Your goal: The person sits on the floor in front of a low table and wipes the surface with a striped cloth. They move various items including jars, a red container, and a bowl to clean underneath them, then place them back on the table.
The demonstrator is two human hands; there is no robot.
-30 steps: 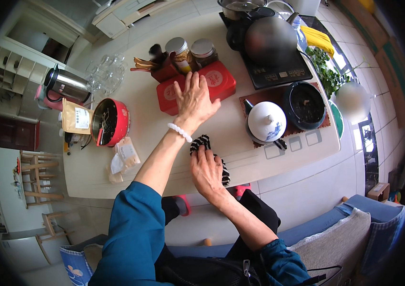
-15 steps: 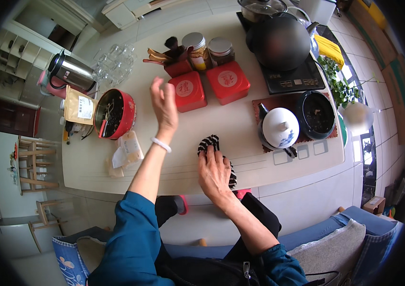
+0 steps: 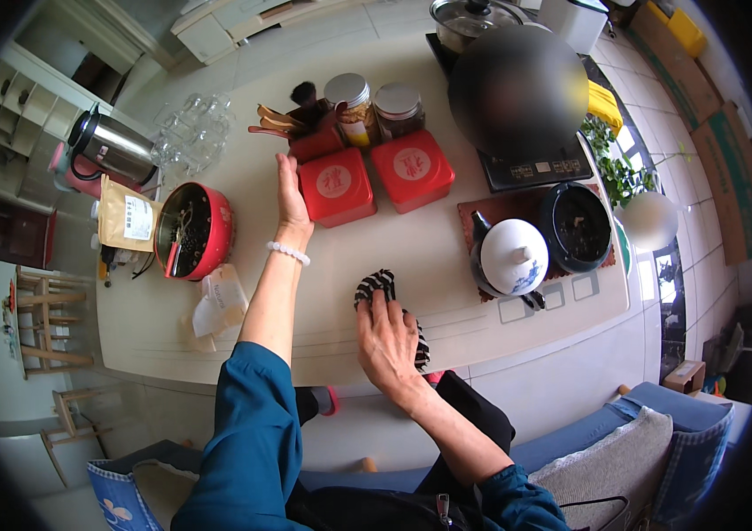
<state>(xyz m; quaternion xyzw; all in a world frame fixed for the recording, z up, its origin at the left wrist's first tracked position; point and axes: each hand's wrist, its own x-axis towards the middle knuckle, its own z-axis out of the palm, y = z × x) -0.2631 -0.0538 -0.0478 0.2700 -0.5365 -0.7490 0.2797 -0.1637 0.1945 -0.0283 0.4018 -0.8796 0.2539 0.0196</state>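
Observation:
My left hand (image 3: pixel 293 202) is upright with its fingers stretched out and pressed together. Its palm rests at the left side of a red square tin (image 3: pixel 340 205); whether it touches is hard to tell. A second red square tin (image 3: pixel 412 168) stands just right of the first. Near the table's front edge, my right hand (image 3: pixel 388 343) bears down on a black-and-white striped cloth (image 3: pixel 375 285), bunched under its fingers against the tabletop. Part of the cloth shows past the fingertips and beside the hand; the rest is hidden beneath the palm.
Behind the tins stand two lidded jars (image 3: pixel 351 99) and a red holder (image 3: pixel 321 140) of utensils. At left are a red pot (image 3: pixel 216 232), a paper pouch (image 3: pixel 126 212) and a tissue pack (image 3: pixel 222 299). A white-lidded teapot (image 3: pixel 514 257), dark bowl (image 3: pixel 576 227) and cooktop (image 3: pixel 539 170) stand right.
My left hand has come down from above the table to the left side of the nearer red tin. My right hand stays on the cloth. The whole view has shifted slightly.

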